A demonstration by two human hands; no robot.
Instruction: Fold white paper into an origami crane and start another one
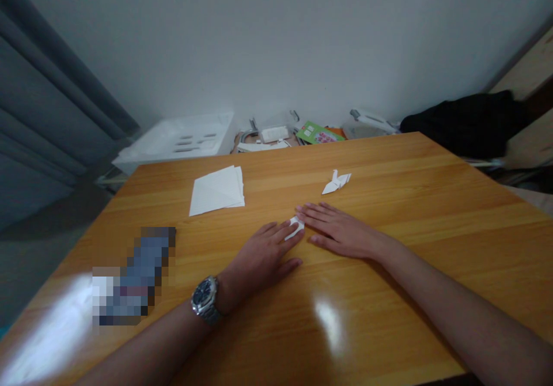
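A small piece of folded white paper lies flat on the wooden table, partly covered by fingers. My left hand, with a metal watch on its wrist, rests palm down with its fingers stretched over the paper. From the other side, my right hand lies flat, its fingertips touching the paper's upper right end. Just beyond my right hand sits a folded white paper crane with its wings spread.
Several white paper sheets are stacked at the back left. A pixelated dark object lies on the left. Behind the table are a white plastic tray, a green booklet and dark cloth.
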